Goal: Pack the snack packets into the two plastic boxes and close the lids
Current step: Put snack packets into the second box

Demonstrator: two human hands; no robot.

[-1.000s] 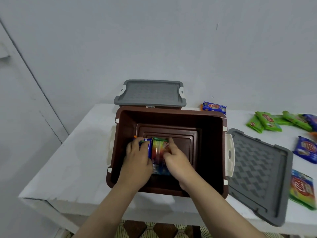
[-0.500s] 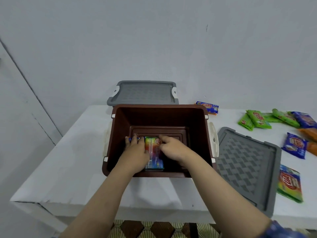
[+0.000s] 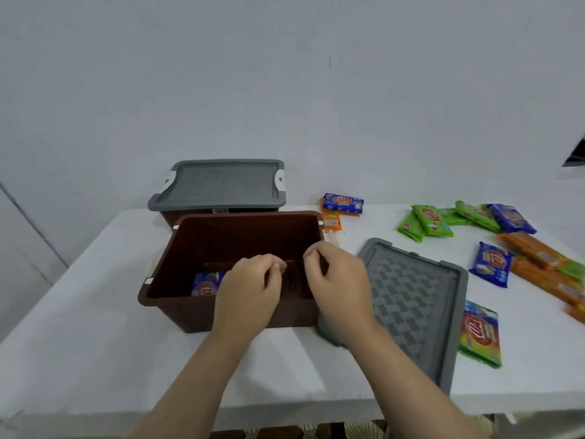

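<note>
My left hand (image 3: 250, 296) and right hand (image 3: 338, 286) hover empty, fingers loosely curled, over the open brown box (image 3: 177, 308). Blue packet (image 3: 205, 283) lies inside it, left of my left hand. Loose lid (image 3: 414, 299) right; more packets (image 3: 427, 220) far right.

The open brown box (image 3: 234, 245) is mostly bare inside — one blue packet (image 3: 207, 283) lies at its left. Both hands (image 3: 250, 289) hover over its near rim. The loose grey lid (image 3: 414, 299) crowds its right side; the worktop (image 3: 79, 289) left is bare.
</note>
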